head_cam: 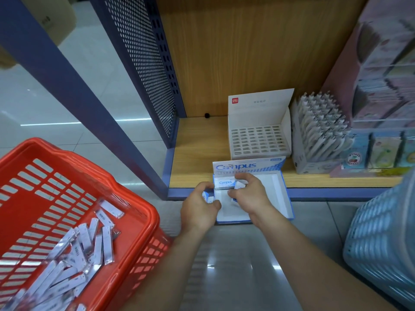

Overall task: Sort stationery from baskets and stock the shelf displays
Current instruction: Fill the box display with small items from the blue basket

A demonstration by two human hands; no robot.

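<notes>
**Two hands at the box [277, 195]**

I see the left hand [198, 206] curled round an eraser [206, 196] at the box's left rim, forearm stretched forward. The right hand [249, 194] arches over the box, its thumb and bent fingers pinching a second eraser [239, 186] just beside a third eraser [224, 183] lying in the back-left corner. The box lies across the shelf's [197, 153] front edge. A red basket [134, 198] of packets [85, 254] stands left, a blue basket [381, 232] right.

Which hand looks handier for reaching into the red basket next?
Left hand, likely. The red basket sits on its side, close by, while the right hand is over the blue box pinching an eraser and would have to cross over. The left hand's small eraser must go down first.
</notes>
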